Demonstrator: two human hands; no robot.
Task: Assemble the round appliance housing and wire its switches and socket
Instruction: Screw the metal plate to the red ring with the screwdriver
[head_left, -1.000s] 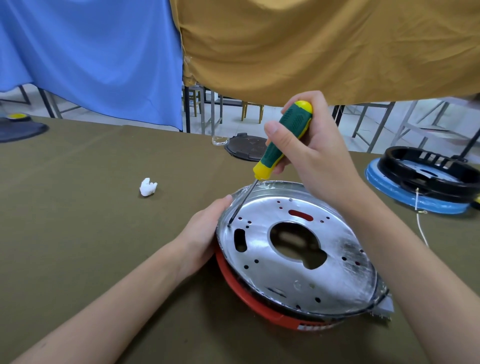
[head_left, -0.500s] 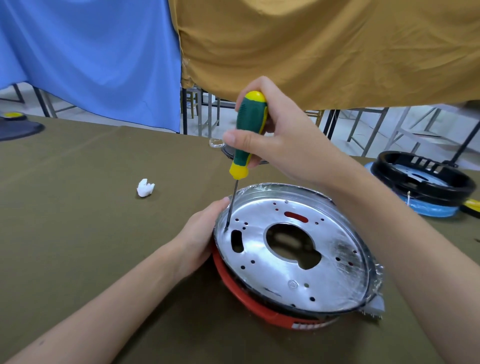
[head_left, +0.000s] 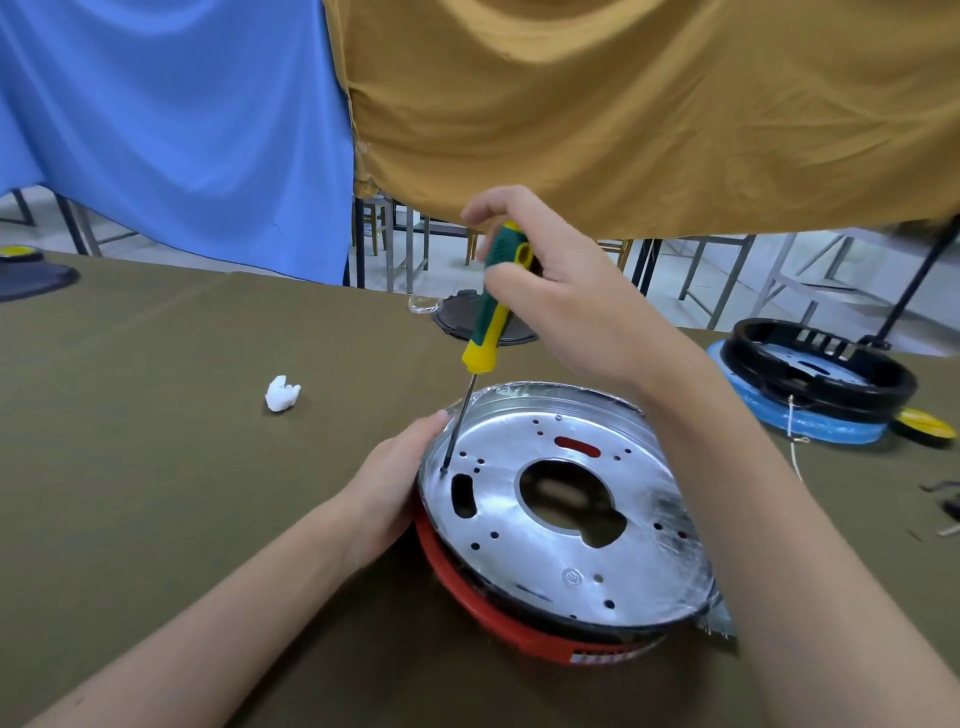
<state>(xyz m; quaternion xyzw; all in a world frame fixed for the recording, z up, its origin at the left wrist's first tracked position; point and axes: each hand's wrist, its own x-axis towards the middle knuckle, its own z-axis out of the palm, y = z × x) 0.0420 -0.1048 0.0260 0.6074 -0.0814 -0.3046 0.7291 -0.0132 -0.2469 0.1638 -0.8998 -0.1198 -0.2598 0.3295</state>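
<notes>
Head view: right hand (head_left: 566, 306) gripping green-and-yellow screwdriver (head_left: 492, 306), left hand (head_left: 387, 483) bracing round silver metal housing plate (head_left: 566, 514); tilted tip risks slipping off screw.

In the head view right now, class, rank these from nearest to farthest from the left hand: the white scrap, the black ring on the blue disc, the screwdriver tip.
1. Screwdriver tip: just right of the left hand, on the metal plate.
2. White scrap: up and left on the cloth.
3. Black ring on the blue disc: far right.
</notes>
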